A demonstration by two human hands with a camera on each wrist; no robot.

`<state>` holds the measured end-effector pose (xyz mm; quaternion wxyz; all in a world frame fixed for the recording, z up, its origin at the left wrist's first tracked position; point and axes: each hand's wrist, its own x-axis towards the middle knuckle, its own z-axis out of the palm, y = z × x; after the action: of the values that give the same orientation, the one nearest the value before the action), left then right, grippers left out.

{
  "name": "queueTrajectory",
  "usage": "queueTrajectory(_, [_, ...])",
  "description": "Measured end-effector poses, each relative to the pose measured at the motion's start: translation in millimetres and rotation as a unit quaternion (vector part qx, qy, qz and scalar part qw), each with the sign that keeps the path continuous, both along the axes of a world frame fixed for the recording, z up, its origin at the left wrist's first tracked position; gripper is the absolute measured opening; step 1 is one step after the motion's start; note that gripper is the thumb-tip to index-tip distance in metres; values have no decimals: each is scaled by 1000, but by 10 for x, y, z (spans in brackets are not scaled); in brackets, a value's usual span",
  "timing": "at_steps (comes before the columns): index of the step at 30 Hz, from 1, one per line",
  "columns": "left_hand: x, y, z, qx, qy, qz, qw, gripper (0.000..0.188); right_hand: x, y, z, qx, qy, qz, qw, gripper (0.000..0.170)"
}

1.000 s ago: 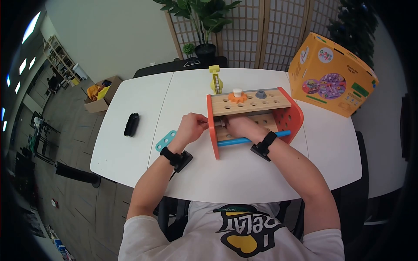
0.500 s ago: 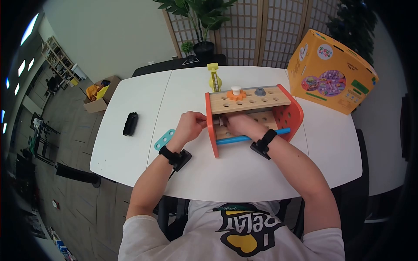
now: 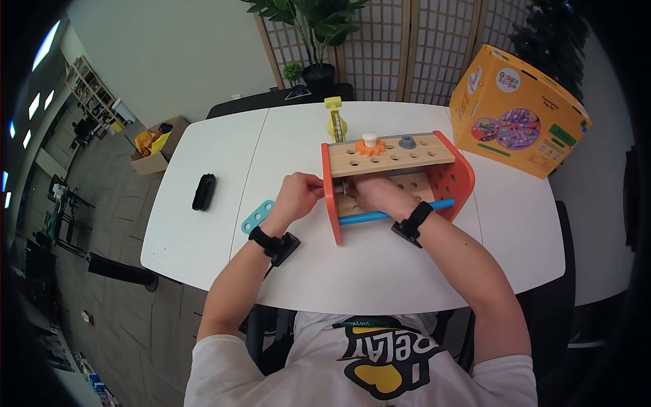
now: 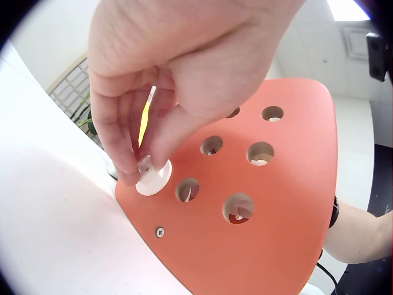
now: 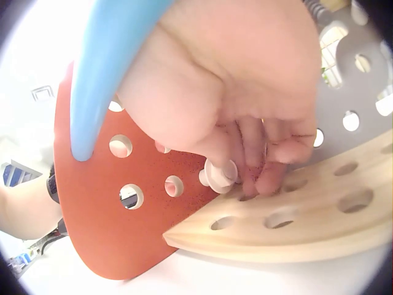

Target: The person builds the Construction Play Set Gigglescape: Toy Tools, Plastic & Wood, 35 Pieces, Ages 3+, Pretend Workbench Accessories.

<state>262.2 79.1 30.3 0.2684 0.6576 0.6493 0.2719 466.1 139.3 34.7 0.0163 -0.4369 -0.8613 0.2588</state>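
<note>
A toy workbench (image 3: 400,161) with wooden shelves and red side panels stands on the table. Outside its left panel (image 4: 282,203), my left hand (image 3: 298,198) pinches a white round-headed bolt (image 4: 153,183) between thumb and fingers, its head close against the panel near the lower edge. My right hand (image 3: 380,195) reaches inside, between the upper shelf and the lower board (image 5: 319,215). There, its thumb and fingers grip a pale flanged nut (image 5: 220,177) next to the panel's inner face. The bolt's shank is mostly hidden.
A blue bar (image 3: 369,218) crosses the workbench front, below my right wrist. An orange gear (image 3: 369,150) and grey nut (image 3: 407,142) sit on top. A teal holed strip (image 3: 258,217), black case (image 3: 204,192), yellow toy (image 3: 336,122) and orange box (image 3: 519,112) are around it.
Both hands keep their places on either side of the left panel, with hardly any finger movement showing. The whole head view shifts slightly.
</note>
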Motion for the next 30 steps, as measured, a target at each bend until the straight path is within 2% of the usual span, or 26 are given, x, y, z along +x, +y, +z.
queueTrajectory(4, [-8,0,-9,-2,-6,1,1000,18,-6,18,-103,10,4,5,1000,36])
queueTrajectory(9, [-4,2,-11,1,-6,0,1000,18,57,-138,157,8,45,-8,999,37])
queueTrajectory(12, [-14,10,-27,8,-6,-6,1000,18,37,-89,34,40,73,1,997,38])
queueTrajectory(15, [-29,22,-62,9,-13,-8,1000,18,24,-48,8,29,48,6,998,37])
queueTrajectory(18, [-26,19,-48,5,-12,-8,1000,18,-13,9,-33,20,-23,33,999,36])
queueTrajectory(30, [-2,8,-14,-3,-16,-7,1000,17,23,-16,-50,22,64,14,998,38])
